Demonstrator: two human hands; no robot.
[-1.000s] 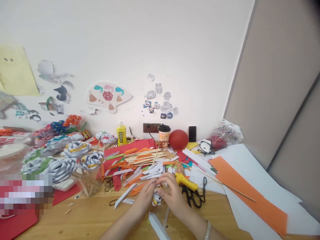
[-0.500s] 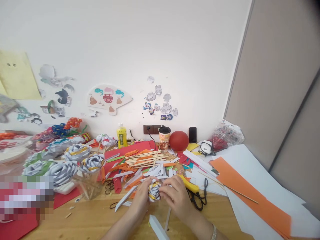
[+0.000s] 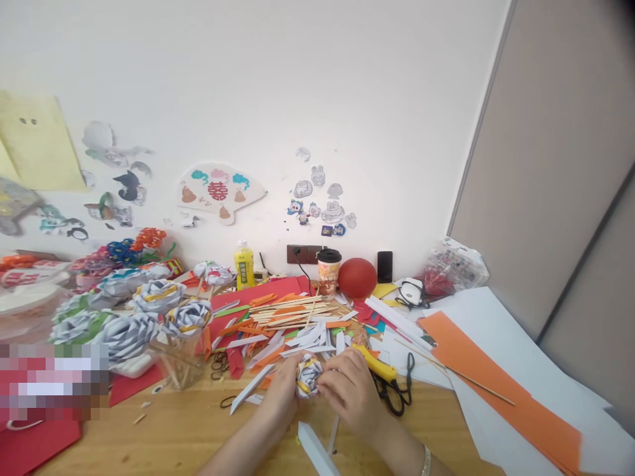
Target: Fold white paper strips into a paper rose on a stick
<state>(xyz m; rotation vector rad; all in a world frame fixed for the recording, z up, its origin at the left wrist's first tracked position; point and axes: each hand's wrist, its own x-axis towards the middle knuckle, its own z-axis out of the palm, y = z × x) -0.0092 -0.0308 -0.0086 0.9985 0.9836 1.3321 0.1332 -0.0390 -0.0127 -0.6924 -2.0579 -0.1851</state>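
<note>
A small paper flower (image 3: 309, 375), white with yellow strips, is held between my two hands over the wooden table (image 3: 188, 436). My left hand (image 3: 284, 390) is closed around its left side. At its right edge, the fingers of my right hand (image 3: 350, 387) pinch the folded paper. A folded white paper strip (image 3: 316, 449) lies just below the hands. Behind the flower are loose white paper strips (image 3: 312, 340) and orange ones. Close to my right hand rests a yellow-handled tool (image 3: 380, 365) with a black cord.
Finished paper flowers (image 3: 131, 337) crowd the left side. Wooden sticks (image 3: 285, 314) lie in a heap at the back, near a drink cup (image 3: 328, 272), a yellow bottle (image 3: 244, 266) and a red balloon (image 3: 357, 277). Orange paper (image 3: 501, 390) covers white sheets (image 3: 476, 317) on the right.
The view has shifted slightly. Both hands keep their hold on the paper flower, with only small movement of the fingers.
</note>
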